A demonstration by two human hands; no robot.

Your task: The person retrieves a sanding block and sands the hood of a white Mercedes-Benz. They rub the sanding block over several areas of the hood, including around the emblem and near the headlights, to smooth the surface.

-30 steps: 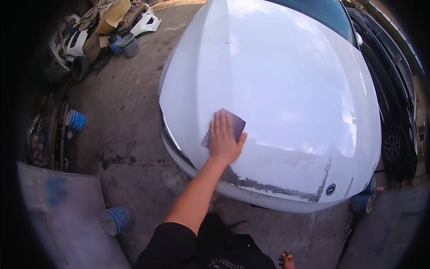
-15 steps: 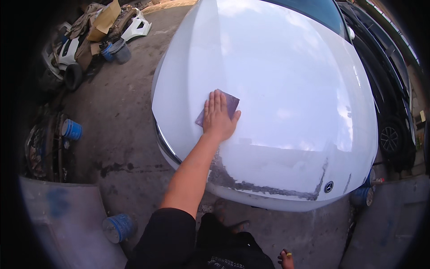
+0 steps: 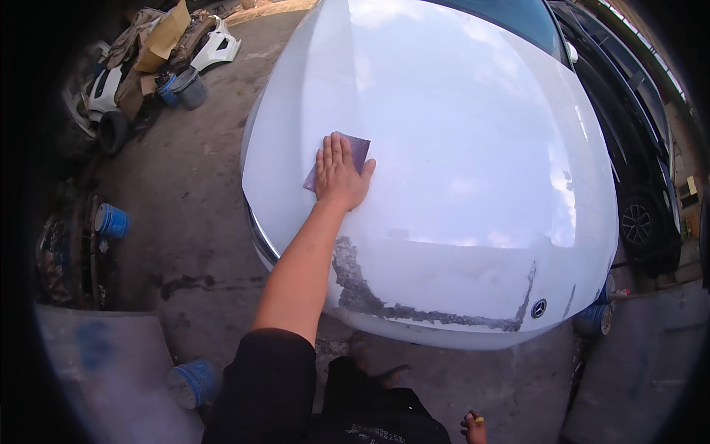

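Observation:
My left hand (image 3: 342, 177) lies with its fingers stretched over a purple sheet of sandpaper (image 3: 359, 151), holding it against the white car hood (image 3: 444, 148). The sheet's corners show past the fingers on both sides. Nearer to me, a rough grey sanded patch (image 3: 353, 285) runs down the hood and along its front edge to a round badge (image 3: 539, 308). Low in the picture, away from the car, is my right hand (image 3: 473, 427). Its fingers are curled, with a small yellow spot at them; whether they hold anything cannot be made out.
A dark car (image 3: 636, 148) stands close on the right. Blue buckets (image 3: 112, 220) are on the ground at left and right, one near a grey panel (image 3: 111, 370). Car parts, cardboard (image 3: 164, 37) and a tyre (image 3: 113, 133) are piled at the far left.
My left hand has slid the sandpaper a little farther up the hood and to the left. The right hand stays low, with its fingers curled. The whole view has shifted slightly.

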